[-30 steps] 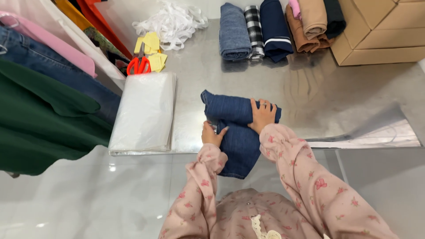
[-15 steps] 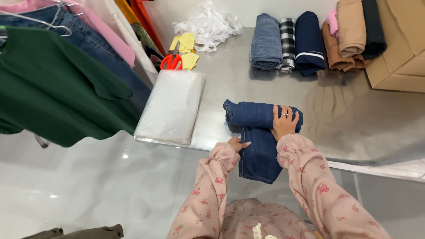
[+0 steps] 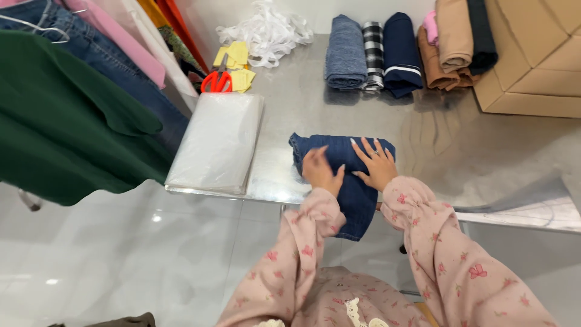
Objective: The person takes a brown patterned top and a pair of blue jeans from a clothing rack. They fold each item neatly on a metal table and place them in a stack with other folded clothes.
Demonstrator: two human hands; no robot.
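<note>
A pair of dark blue jeans (image 3: 354, 200) lies partly rolled at the near edge of a shiny metal table (image 3: 472, 157), its loose end hanging over the edge. My left hand (image 3: 319, 169) presses flat on the left part of the roll. My right hand (image 3: 374, 162) lies on the right part, fingers spread. Both arms wear pink sleeves with a small flower print.
A stack of clear plastic bags (image 3: 218, 142) lies left of the jeans. Red scissors (image 3: 215, 81), yellow tags (image 3: 235, 60) and white cord (image 3: 266, 30) are behind it. Rolled garments (image 3: 375, 51) line the back, a cardboard box (image 3: 538, 60) at right. Hanging clothes (image 3: 66, 115) fill the left.
The view has shifted so the table sits further right and nearer. My left hand has moved up from the hanging part onto the roll; my right hand stays on the roll.
</note>
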